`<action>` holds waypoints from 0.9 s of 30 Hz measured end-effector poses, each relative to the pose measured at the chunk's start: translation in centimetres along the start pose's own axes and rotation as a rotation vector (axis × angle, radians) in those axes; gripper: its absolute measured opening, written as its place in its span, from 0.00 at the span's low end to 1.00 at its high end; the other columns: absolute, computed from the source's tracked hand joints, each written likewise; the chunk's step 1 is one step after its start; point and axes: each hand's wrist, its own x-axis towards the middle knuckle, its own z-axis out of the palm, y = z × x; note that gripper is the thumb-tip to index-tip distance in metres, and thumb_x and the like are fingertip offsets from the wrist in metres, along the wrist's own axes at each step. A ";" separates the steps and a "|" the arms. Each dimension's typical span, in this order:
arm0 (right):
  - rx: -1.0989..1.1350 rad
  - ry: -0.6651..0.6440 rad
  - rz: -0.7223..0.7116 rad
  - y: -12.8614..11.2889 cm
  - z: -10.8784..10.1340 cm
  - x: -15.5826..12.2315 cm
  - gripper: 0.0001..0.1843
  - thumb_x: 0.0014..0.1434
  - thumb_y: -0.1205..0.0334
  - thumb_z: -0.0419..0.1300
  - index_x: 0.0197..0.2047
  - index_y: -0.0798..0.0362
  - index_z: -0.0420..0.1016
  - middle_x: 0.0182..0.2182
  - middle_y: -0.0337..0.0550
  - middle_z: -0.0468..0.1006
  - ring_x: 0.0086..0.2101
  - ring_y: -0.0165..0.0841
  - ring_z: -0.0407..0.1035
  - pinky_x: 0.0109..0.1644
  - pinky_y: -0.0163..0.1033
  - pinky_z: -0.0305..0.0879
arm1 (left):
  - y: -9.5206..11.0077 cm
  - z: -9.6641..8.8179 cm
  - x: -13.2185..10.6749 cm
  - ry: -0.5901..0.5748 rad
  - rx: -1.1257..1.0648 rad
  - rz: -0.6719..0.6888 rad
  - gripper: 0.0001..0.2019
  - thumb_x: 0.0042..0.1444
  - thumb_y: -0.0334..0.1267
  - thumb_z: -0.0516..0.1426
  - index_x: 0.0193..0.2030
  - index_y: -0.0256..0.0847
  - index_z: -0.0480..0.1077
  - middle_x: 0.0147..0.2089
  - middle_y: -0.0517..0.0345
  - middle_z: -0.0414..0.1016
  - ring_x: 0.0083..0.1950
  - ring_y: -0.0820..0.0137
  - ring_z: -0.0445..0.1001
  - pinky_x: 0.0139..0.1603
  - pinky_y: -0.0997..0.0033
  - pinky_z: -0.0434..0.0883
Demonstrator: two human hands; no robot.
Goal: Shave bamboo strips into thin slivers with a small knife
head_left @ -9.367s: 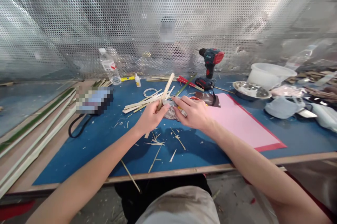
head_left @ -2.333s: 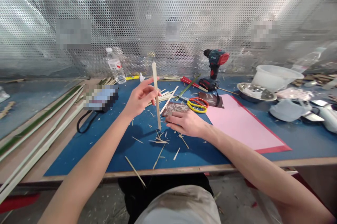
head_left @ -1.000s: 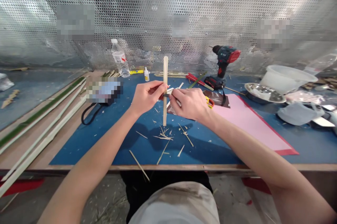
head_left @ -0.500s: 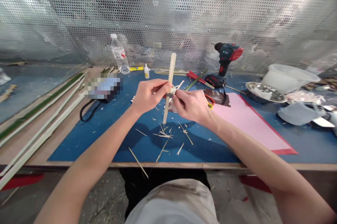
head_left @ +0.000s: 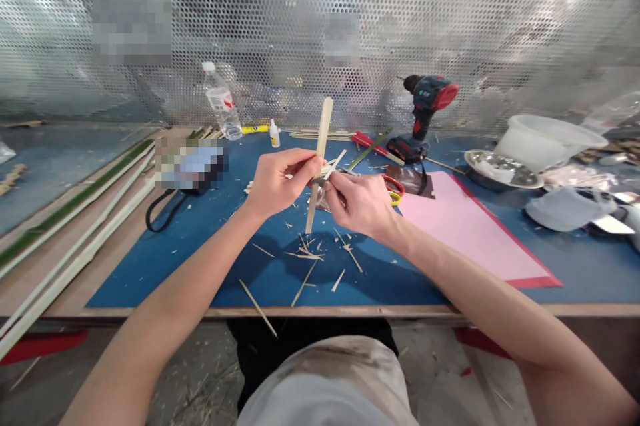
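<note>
My left hand [head_left: 283, 183] pinches a flat bamboo strip [head_left: 324, 126] with a rounded top end, held nearly upright above the table. My right hand [head_left: 360, 203] is closed, its thumb and fingers beside the strip's lower half. From those fingertips a small grey blade [head_left: 319, 181] reaches across the strip; most of it is hidden. Thin pale slivers lie behind the fingers. Below the hands, bamboo shavings [head_left: 307, 254] are scattered on the blue mat [head_left: 190, 273]. Scissors [head_left: 395, 191] with red and yellow handles lie behind my right hand.
Long bamboo lengths [head_left: 95, 236] lie at the left, beside a device with a black strap [head_left: 159, 213]. A water bottle [head_left: 221, 106], a small glue bottle [head_left: 275, 134] and a cordless drill [head_left: 425, 109] stand at the back. Pink paper [head_left: 460, 233] and a metal bowl [head_left: 500, 173] are on the right.
The right hand with the blade has shifted slightly left and down along the strip. The whole view has moved a little; the left hand's pinch stays the same.
</note>
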 end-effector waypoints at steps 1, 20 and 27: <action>0.004 -0.003 0.001 0.0 0.1 -0.1 0.18 0.73 0.55 0.48 0.34 0.52 0.71 0.26 0.40 0.78 0.22 0.27 0.62 0.29 0.42 0.43 | 0.0 0.0 0.0 0.002 0.000 0.005 0.15 0.68 0.47 0.60 0.43 0.37 0.83 0.35 0.55 0.84 0.32 0.74 0.79 0.34 0.77 0.77; -0.049 -0.401 -0.173 -1.5 3.2 -3.5 0.21 0.74 0.54 0.46 0.36 0.52 0.74 0.29 0.39 0.80 0.22 0.28 0.59 0.30 0.43 0.34 | -0.8 -0.8 0.0 0.023 -0.059 -0.072 0.18 0.65 0.52 0.62 0.42 0.37 0.83 0.34 0.54 0.85 0.30 0.71 0.83 0.33 0.76 0.81; -0.059 -0.258 -0.187 -0.4 1.8 -1.6 0.20 0.74 0.54 0.47 0.35 0.52 0.72 0.28 0.39 0.78 0.25 0.29 0.63 0.31 0.43 0.42 | -0.8 -0.5 0.0 0.030 -0.041 -0.066 0.18 0.67 0.53 0.61 0.42 0.38 0.81 0.32 0.56 0.83 0.29 0.73 0.81 0.31 0.78 0.79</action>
